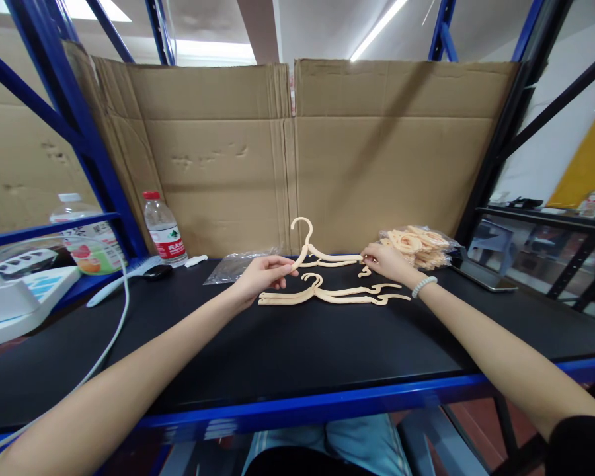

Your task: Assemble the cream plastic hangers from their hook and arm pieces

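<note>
A cream hanger (334,257) is held up off the black tabletop, its hook pointing upward. My left hand (265,277) pinches the left end of this hanger between thumb and fingers. At its right end my right hand (387,262) has its fingers closed on the hanger arm; a small hooked part shows just below those fingers. Nearer to me, two more cream hangers (344,299) lie side by side on the tabletop, their hooks close together. Behind my right hand sits a clear bag of cream hanger parts (419,246).
A flat clear plastic bag (238,266) lies left of the hangers. Farther left stand a red-capped water bottle (163,231), a black mouse (157,272) and a white power strip (24,301) with a cable. Cardboard (218,165) walls the back; a metal stand (486,277) is right.
</note>
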The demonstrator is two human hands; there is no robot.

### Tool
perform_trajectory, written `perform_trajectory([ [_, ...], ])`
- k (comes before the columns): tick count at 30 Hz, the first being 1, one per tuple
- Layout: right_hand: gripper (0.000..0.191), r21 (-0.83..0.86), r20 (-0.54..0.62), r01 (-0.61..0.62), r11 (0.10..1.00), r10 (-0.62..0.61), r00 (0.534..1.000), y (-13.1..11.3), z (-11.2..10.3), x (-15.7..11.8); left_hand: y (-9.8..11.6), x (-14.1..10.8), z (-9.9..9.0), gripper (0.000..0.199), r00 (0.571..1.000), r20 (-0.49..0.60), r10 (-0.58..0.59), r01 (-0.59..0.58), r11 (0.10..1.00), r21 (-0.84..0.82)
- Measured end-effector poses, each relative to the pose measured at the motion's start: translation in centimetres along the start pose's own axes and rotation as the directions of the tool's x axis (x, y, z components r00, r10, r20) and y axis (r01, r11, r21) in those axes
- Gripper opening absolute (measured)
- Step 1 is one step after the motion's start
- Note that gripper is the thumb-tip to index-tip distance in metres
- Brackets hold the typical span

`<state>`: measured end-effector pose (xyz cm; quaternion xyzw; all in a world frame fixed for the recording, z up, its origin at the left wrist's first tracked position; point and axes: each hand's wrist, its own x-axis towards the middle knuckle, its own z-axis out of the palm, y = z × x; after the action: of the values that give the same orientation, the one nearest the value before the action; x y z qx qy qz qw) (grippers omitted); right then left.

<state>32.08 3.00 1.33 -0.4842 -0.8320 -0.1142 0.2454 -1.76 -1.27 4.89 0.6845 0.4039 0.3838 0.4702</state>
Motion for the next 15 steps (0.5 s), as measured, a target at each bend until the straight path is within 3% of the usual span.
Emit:
perform_trajectory([
  [4, 0.019, 0.244, -0.243, -0.107, 0.964, 0.167, 0.956, -1.3, -0.9, 0.3, -0.2, 0.0, -0.1, 0.031, 0.998, 0.054, 0.013, -0.013, 1.000, 0.004],
  [6, 0.020, 0.455, -0.264, -0.145, 0.879, 0.289, 0.920, -2.0, -1.1, 0.5, -0.3, 0.0, -0.1, 0.032, 0.997, 0.082, 0.018, -0.018, 1.000, -0.001],
  [10, 0.016, 0.813, -0.085, -0.214, 0.542, 0.474, 0.876, -3.2, -1.5, 0.8, -0.4, 0.0, -0.1, 0.029, 0.994, 0.106, 0.016, -0.015, 1.000, -0.015],
  [13, 0.014, 0.912, 0.131, -0.302, 0.277, 0.501, 0.856, -4.0, -1.8, 1.0, -0.5, 0.0, 0.0, 0.027, 0.995, 0.099, 0.014, -0.012, 1.000, -0.015],
  [15, 0.017, 0.922, 0.240, -0.352, 0.160, 0.476, 0.846, -4.5, -2.0, 0.9, -0.6, 0.1, 0.0, 0.024, 0.995, 0.096, 0.009, -0.008, 1.000, -0.015],
])
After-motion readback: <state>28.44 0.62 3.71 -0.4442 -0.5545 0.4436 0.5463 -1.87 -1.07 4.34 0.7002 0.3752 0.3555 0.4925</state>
